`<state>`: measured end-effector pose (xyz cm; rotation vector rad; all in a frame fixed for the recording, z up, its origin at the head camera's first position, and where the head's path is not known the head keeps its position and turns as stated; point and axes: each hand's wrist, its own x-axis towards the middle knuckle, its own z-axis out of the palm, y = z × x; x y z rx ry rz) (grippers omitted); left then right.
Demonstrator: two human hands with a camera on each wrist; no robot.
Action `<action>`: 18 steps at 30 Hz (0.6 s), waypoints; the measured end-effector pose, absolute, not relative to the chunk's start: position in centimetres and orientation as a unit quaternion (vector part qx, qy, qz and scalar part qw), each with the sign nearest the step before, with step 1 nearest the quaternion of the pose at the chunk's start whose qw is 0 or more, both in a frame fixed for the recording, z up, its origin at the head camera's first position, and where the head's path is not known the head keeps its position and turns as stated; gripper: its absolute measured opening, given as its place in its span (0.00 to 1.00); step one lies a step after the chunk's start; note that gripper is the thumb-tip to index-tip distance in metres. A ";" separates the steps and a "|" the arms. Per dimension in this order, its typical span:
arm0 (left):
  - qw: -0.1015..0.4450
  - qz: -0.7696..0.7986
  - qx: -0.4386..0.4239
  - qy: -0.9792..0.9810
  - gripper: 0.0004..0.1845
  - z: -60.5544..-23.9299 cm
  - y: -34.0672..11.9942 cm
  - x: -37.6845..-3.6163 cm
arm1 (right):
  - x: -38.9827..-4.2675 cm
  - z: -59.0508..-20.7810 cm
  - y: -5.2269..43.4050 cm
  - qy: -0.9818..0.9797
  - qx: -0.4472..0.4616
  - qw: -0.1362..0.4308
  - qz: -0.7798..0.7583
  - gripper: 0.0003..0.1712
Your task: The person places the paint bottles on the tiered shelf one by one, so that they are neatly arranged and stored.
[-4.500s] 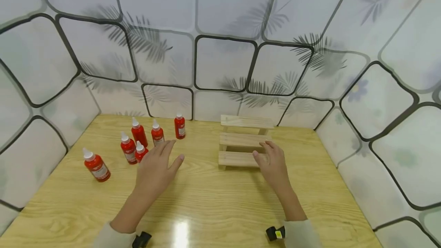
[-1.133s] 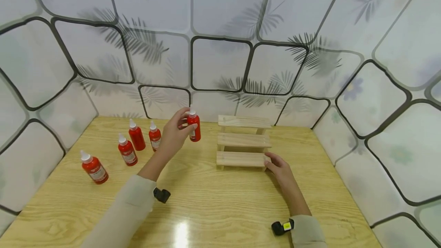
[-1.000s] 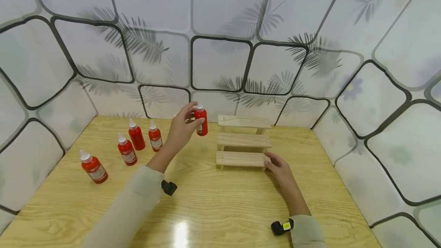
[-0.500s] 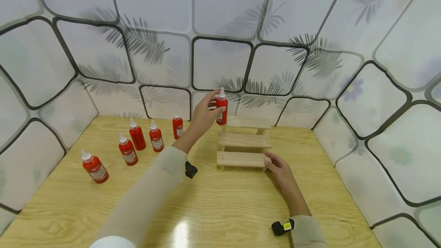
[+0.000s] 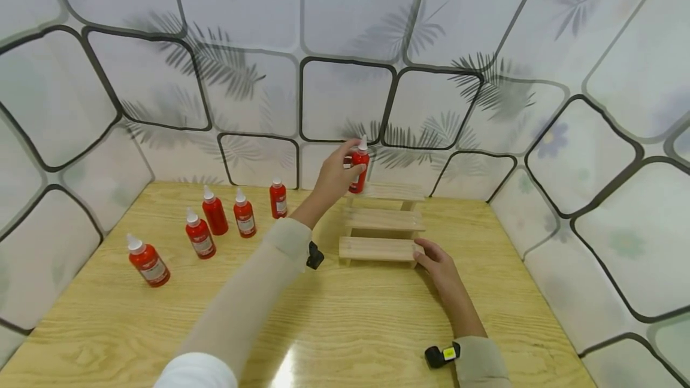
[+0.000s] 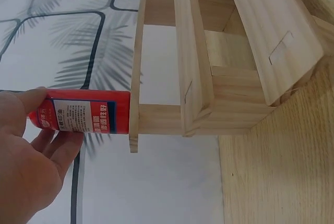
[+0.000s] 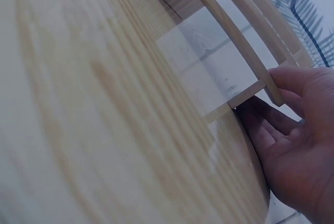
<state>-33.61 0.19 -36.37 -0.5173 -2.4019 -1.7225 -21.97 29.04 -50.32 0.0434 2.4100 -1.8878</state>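
The left hand grips a white-tipped red plastic bottle, upright at the left end of a pale wooden three-step stand — its base seemingly touching the top step. The right hand holds the lowest step. Placing looks in hand — next calls for seating the base squarely before release.

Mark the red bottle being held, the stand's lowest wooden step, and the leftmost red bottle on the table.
Held red bottle [image 6: 83,111]: left wrist view, on its label.
Lowest wooden step [image 5: 377,248]: head view, middle of its board.
Leftmost red bottle [image 5: 151,266]: head view, on its label.
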 end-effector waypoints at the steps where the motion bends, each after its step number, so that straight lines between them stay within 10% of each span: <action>1: 0.067 -0.573 -0.172 -0.799 0.30 -36.4 0.1 -33.6 | -22.0 -50.4 29.0 0.787 0.015 0.040 -0.615 0.32; 18: 0.104 -0.569 -0.173 -0.797 0.32 -37.5 -3.9 -30.3 | -21.8 -50.3 29.1 0.797 0.008 0.043 -0.602 0.33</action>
